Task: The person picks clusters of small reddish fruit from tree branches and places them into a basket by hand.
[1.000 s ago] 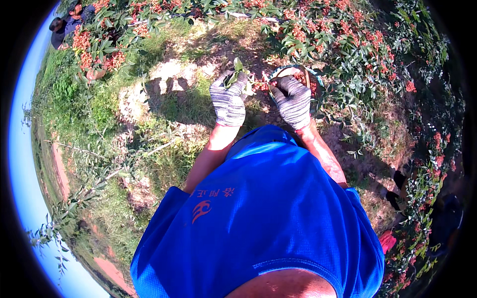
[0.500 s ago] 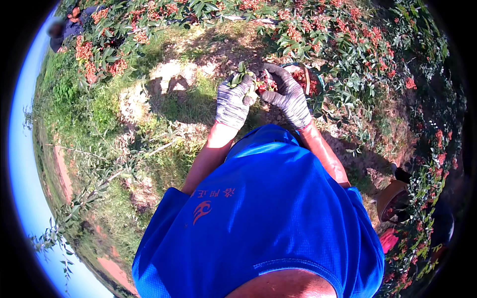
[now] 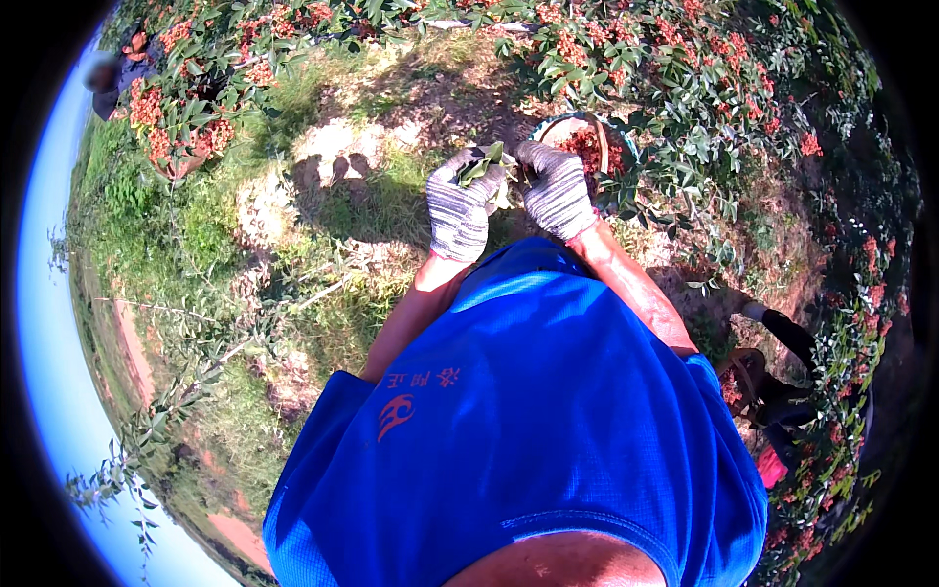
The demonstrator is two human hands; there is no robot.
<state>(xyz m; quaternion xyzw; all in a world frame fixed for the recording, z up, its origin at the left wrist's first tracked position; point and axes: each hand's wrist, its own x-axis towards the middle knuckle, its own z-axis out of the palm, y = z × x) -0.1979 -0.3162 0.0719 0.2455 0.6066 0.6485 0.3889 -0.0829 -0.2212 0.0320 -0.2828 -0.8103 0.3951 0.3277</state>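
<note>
Both my hands wear striped grey-and-white gloves with dark fingers and meet in front of my waist. My left hand (image 3: 460, 203) is closed around a few green leaves (image 3: 481, 168), which stick out between thumb and fingers. Close beside it, my right hand (image 3: 558, 193) has its fingers curled in a pinch toward the leaves. Whatever its fingertips hold is too dark and small to make out. Just beyond my right hand sits a round basket (image 3: 558, 127) with an arched handle, holding clusters of small red berries (image 3: 590, 152).
Shrubs with red berry clusters (image 3: 572, 47) and green leaves spread across the far side and right. A bare thorny branch (image 3: 235, 344) reaches in at left. Another person (image 3: 115, 78) is at far left; a dark-sleeved arm (image 3: 787, 335) and a second container (image 3: 740, 380) are at lower right.
The red berry cluster between my hands is no longer seen there. My right hand's fingers have drawn closer together, and more of the basket shows. At lower right the dark-sleeved arm has come into view.
</note>
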